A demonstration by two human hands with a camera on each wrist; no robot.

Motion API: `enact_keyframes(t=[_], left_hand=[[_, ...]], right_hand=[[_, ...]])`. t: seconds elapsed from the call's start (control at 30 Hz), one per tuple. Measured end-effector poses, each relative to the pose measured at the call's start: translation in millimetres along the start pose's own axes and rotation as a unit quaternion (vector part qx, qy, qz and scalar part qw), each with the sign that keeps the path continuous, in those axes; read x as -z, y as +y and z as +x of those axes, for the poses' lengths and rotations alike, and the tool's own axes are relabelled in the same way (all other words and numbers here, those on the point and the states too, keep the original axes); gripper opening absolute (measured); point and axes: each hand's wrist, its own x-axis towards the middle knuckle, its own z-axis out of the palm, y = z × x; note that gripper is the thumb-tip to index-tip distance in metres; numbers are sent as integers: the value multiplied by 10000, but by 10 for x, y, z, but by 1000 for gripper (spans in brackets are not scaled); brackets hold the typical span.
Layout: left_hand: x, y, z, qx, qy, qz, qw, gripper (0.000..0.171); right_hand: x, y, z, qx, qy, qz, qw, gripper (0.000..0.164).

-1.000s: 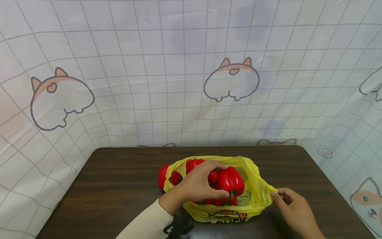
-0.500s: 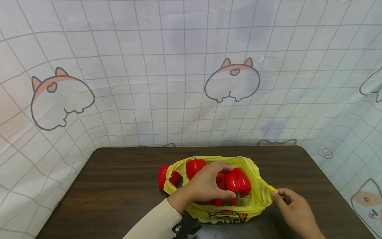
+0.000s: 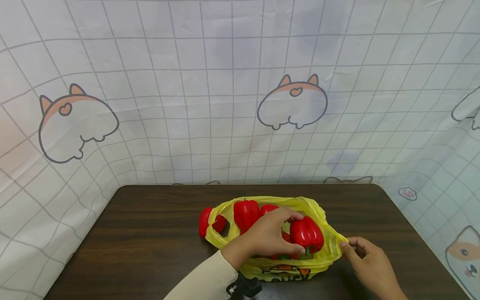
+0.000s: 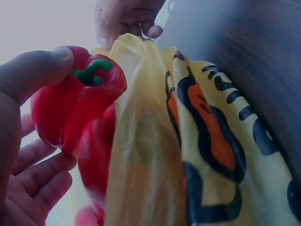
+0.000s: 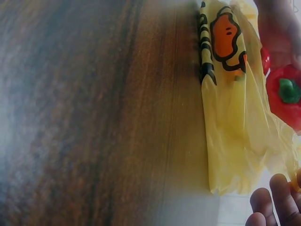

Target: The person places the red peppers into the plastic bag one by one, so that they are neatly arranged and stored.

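A yellow plastic bag with a printed front lies open-mouthed on the table. My left hand reaches over it and grips a red bell pepper between thumb and fingers, at the right part of the bag's mouth. In the left wrist view the thumb presses beside the green stem of the bell pepper. Several more red peppers sit inside, partly hidden by my left hand. At the bag's right corner my right hand pinches the edge between thumb and fingers.
Another red pepper shows at the bag's left handle. The dark wood table has its far edge close to a white grid-patterned curtain with cartoon dogs. A black strap is on the left wrist.
My left hand has moved right and slightly nearer with the bell pepper, uncovering more of the peppers behind it. My right hand stays at the bag's corner.
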Motion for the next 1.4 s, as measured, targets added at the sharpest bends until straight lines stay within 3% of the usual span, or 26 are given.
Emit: enact_keyframes(t=[0.73,0.93,1.13,1.4], left_hand=[[-237,59,91,196,-261,723,9968,71],[-286,66,117,276,-616,1133,9913,65],[-274,105,106,278,-701,1435,9868,56],[-173,154,53,103,-644,1326,9890,60]], right_hand=[[-6,-12,-6,124,153,2,9998,46],[-7,-10,-6,104,138,7,9999,46],[3,-8,-2,73,116,-70,9999,44],[8,-18,-6,-29,55,-47,10000,49]])
